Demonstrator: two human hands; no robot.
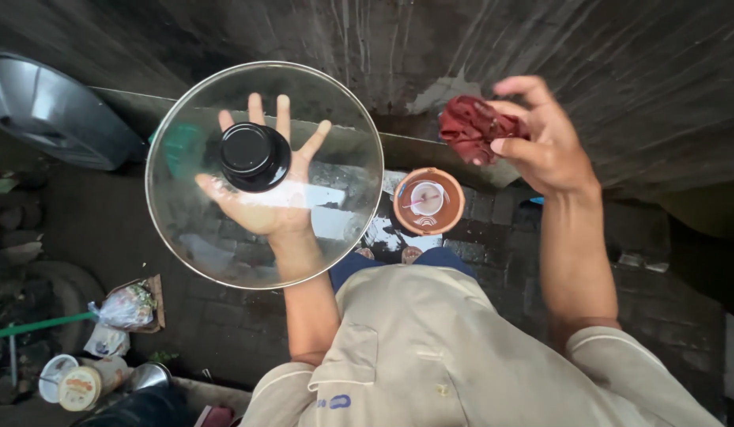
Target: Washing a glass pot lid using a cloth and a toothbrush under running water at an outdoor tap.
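A round glass lid point(201, 237) with a black knob point(254, 156) lies flat on my left hand point(268, 190), whose spread fingers show through the glass from underneath. My right hand point(545, 142) is raised to the right of the lid and pinches a crumpled dark red cloth point(471, 126). Lid and cloth are apart. Below and between them, on the wet ground, stands a small terracotta-coloured bowl point(450, 213) with a white cup and liquid inside.
A grey metal basin point(58, 111) sits at the upper left. A dark wet wall runs across the top. At lower left are a plastic bag point(128, 307), tins point(86, 383) and a green pipe point(35, 326). Brick paving lies underfoot.
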